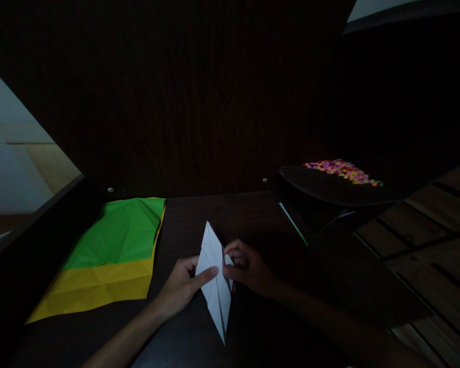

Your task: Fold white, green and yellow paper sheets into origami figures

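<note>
One dark desk [214,207] fills the near middle; at left on it, a green sheet [115,232] lies over a yellow sheet [111,286]. To their right, a folded white paper [213,253] is held between two hands, its long axis running near to far, far tip leaning left. The left hand [184,283] is clamped on its left side, thumb on top. The right hand [251,268] meets its right edge, thumb and forefinger slightly apart; whether they pinch a fold, I cannot tell. Both hands touch it, neither nearer.
</note>
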The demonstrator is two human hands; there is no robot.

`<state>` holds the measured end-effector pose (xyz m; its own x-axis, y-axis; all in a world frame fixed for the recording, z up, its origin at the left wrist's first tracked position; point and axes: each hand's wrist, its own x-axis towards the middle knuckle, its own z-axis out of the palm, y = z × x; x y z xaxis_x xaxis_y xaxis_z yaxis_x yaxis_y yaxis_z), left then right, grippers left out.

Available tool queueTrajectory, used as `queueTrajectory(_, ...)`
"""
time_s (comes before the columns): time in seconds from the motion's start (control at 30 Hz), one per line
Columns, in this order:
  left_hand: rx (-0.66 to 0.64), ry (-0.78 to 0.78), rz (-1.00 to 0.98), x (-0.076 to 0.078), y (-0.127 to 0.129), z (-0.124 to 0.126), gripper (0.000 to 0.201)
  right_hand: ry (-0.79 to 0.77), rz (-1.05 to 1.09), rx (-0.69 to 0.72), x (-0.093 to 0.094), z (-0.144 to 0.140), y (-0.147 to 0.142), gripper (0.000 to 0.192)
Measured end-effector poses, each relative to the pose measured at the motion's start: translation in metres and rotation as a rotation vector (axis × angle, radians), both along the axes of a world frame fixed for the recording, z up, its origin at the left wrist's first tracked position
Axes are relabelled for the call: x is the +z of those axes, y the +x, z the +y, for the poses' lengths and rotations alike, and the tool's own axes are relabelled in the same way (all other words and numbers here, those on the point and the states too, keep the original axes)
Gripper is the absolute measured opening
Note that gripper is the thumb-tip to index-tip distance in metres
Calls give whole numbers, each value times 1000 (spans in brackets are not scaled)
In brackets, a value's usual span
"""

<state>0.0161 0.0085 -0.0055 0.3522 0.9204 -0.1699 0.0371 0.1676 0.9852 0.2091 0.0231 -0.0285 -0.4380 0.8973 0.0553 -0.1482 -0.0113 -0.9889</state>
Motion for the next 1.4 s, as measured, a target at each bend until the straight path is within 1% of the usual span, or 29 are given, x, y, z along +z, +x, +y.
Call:
queueTrajectory(0.13,-33,22,11,0,0,-2,31,-20,9,-6,1,-1,-2,35)
queueTrajectory(0.27,-69,14,-28,0,0,-3,31,-45,29,7,1,-2,-3,37)
queueTrajectory(0.43,-72,-2,-34,2,1,-3,30,-29,5,-10,2,-2,-4,39)
queueTrajectory(0.7,-112,-15,-92,4,-1,-3,29,-3,-14,-29,4,-1,-4,37)
queueTrajectory(0.87,-117,11,-71,1,-2,-3,29,1,-12,-40,6,-2,-4,35)
queueTrajectory(1.03,-115,13,-55,2,-1,-4,29,7,-1,-44,3,-1,-4,35)
queueTrajectory(1.27,-111,9,-53,-2,0,-3,27,-17,18,-22,0,-1,-5,36)
queueTrajectory(1.4,-125,3,-23,-1,0,-3,29,-16,-10,-27,1,-2,-5,34)
